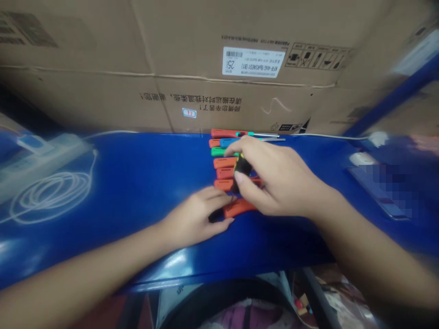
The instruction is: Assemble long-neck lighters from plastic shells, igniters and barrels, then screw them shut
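My right hand [274, 176] is closed round a screwdriver [243, 165] with a black and yellow handle, held upright. Its lower end points down at the nearest orange long-necked lighter [240, 208], beside the fingertips of my left hand. At the left end of that lighter, my left hand [202, 212] grips it between thumb and fingers against the blue tabletop. Several more lighters lie in a column beyond it: a red one [222, 133] at the back, a green one [216, 151] and an orange one [222, 162] among them. My right hand covers much of their right parts.
A large cardboard box [202, 41] stands along the back edge of the blue table [120, 183]. To the left lie a coiled white cable [51, 196] and a power strip [65, 155]. A phone [373, 192] and a white charger [361, 159] are at the right.
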Tool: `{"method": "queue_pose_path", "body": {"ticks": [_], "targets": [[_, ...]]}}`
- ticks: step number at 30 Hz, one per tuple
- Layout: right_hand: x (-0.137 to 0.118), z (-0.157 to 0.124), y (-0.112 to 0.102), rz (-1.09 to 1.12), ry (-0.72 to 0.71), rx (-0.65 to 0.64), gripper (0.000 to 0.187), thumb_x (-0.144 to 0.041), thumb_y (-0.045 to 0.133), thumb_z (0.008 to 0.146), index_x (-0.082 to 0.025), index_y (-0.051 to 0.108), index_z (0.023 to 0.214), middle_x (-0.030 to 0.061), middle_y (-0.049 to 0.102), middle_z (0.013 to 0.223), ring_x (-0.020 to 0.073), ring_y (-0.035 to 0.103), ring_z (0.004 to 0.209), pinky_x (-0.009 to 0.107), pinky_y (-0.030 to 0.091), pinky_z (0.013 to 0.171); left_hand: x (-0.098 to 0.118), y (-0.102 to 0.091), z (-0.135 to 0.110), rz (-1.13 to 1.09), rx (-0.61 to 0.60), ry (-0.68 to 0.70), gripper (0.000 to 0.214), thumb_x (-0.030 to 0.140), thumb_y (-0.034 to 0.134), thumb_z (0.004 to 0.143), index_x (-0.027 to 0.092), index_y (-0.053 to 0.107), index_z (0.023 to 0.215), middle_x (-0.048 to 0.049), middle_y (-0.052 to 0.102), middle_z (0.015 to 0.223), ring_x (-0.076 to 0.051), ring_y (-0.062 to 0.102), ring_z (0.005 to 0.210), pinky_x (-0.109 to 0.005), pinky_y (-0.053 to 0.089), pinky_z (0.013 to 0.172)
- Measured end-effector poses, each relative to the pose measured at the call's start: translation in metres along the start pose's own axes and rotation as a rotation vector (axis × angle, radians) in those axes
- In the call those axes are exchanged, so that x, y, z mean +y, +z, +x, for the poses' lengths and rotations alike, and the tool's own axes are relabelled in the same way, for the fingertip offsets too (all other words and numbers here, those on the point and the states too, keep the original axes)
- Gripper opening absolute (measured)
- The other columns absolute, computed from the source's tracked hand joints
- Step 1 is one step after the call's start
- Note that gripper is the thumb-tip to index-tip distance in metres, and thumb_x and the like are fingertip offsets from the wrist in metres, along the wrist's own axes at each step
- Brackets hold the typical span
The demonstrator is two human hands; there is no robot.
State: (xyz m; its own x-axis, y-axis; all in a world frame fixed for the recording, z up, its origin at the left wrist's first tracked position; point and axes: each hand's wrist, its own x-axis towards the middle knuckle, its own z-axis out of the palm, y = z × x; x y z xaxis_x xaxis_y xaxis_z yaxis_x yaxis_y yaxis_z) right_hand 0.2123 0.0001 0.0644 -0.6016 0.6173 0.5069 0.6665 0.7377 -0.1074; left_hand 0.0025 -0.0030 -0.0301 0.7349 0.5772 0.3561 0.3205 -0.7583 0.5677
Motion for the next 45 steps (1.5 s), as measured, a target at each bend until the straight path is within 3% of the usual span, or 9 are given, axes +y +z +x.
{"method": "queue_pose_path", "body": {"ticks": [10, 14, 17, 25, 30, 33, 37, 40, 45], "targets": [[-0.001, -0.003, 0.001, 0.013, 0.061, -0.003, 0.025, -0.037, 0.055, 0.092, -0.017, 0.06, 0.106, 0.003, 0.073, 0.085, 0.0166, 0.065, 0.068, 0.026, 0.043, 0.061, -0.003, 0.001, 0.001, 0.0, 0.003, 0.016, 0.034, 0.023, 0.068, 0.09, 0.019, 0.062, 0.123, -0.0079, 0.069, 0.119, -0.023, 0.065, 0.11, -0.038, 0.052, 0.1], [-0.006, -0.002, -0.001, 0.013, 0.019, -0.065, 0.035, -0.031, 0.051, 0.093, -0.013, 0.055, 0.123, 0.0095, 0.071, 0.105, 0.0196, 0.066, 0.081, 0.028, 0.045, 0.065, -0.003, 0.001, 0.001, -0.022, 0.011, 0.024, 0.031, 0.023, 0.067, 0.09, 0.021, 0.061, 0.121, -0.0064, 0.069, 0.117, -0.022, 0.065, 0.108, -0.037, 0.052, 0.097], [-0.011, -0.001, -0.003, -0.026, 0.095, -0.063, 0.027, -0.036, 0.056, 0.093, -0.016, 0.06, 0.11, 0.0035, 0.07, 0.084, 0.0187, 0.064, 0.071, 0.028, 0.041, 0.06, -0.004, 0.001, 0.001, -0.012, -0.005, 0.01, 0.031, 0.023, 0.067, 0.089, 0.019, 0.061, 0.12, -0.0075, 0.069, 0.116, -0.023, 0.065, 0.107, -0.037, 0.053, 0.095], [-0.023, 0.003, -0.006, -0.128, 0.205, -0.076, 0.025, -0.041, 0.055, 0.093, -0.016, 0.061, 0.098, 0.0051, 0.07, 0.081, 0.0211, 0.063, 0.069, 0.03, 0.04, 0.06, -0.005, 0.001, -0.001, 0.018, -0.032, -0.008, 0.026, 0.025, 0.067, 0.09, 0.019, 0.063, 0.114, -0.0084, 0.07, 0.111, -0.025, 0.066, 0.102, -0.038, 0.054, 0.09], [-0.022, 0.001, -0.001, -0.063, 0.119, -0.026, 0.025, -0.029, 0.054, 0.092, -0.016, 0.058, 0.112, 0.0084, 0.071, 0.104, 0.0234, 0.066, 0.091, 0.031, 0.045, 0.069, -0.004, 0.001, -0.001, 0.005, -0.026, -0.024, 0.027, 0.027, 0.067, 0.09, 0.019, 0.062, 0.115, -0.0091, 0.069, 0.114, -0.025, 0.067, 0.103, -0.038, 0.054, 0.09], [-0.018, -0.002, 0.002, -0.039, 0.123, 0.031, 0.018, -0.033, 0.054, 0.093, -0.018, 0.06, 0.101, 0.0046, 0.071, 0.089, 0.0206, 0.065, 0.079, 0.03, 0.044, 0.066, -0.004, 0.001, 0.0, 0.009, -0.028, -0.034, 0.029, 0.027, 0.068, 0.09, 0.018, 0.062, 0.116, -0.0093, 0.07, 0.113, -0.026, 0.066, 0.103, -0.04, 0.054, 0.091], [-0.013, -0.006, 0.007, 0.044, 0.026, 0.061, 0.02, -0.029, 0.051, 0.092, -0.017, 0.057, 0.108, 0.008, 0.07, 0.105, 0.0206, 0.066, 0.088, 0.031, 0.048, 0.073, -0.003, 0.001, 0.001, 0.008, -0.013, -0.049, 0.026, 0.027, 0.069, 0.088, 0.019, 0.063, 0.112, -0.0084, 0.07, 0.112, -0.025, 0.067, 0.102, -0.039, 0.054, 0.09], [-0.011, -0.009, 0.011, 0.069, 0.065, 0.103, 0.019, -0.036, 0.058, 0.091, -0.019, 0.057, 0.1, 0.0022, 0.069, 0.083, 0.0178, 0.064, 0.072, 0.028, 0.046, 0.063, -0.003, 0.001, 0.001, -0.005, -0.003, -0.032, 0.029, 0.025, 0.069, 0.088, 0.019, 0.062, 0.115, -0.0075, 0.07, 0.112, -0.024, 0.067, 0.101, -0.037, 0.054, 0.089], [-0.011, -0.009, 0.014, 0.091, 0.024, 0.121, 0.028, -0.026, 0.052, 0.09, -0.016, 0.054, 0.117, 0.0046, 0.069, 0.097, 0.0147, 0.061, 0.067, 0.027, 0.045, 0.061, -0.004, 0.001, 0.001, 0.0, -0.018, -0.037, 0.024, 0.027, 0.068, 0.089, 0.019, 0.062, 0.111, -0.007, 0.07, 0.109, -0.023, 0.066, 0.098, -0.036, 0.053, 0.086]]}}
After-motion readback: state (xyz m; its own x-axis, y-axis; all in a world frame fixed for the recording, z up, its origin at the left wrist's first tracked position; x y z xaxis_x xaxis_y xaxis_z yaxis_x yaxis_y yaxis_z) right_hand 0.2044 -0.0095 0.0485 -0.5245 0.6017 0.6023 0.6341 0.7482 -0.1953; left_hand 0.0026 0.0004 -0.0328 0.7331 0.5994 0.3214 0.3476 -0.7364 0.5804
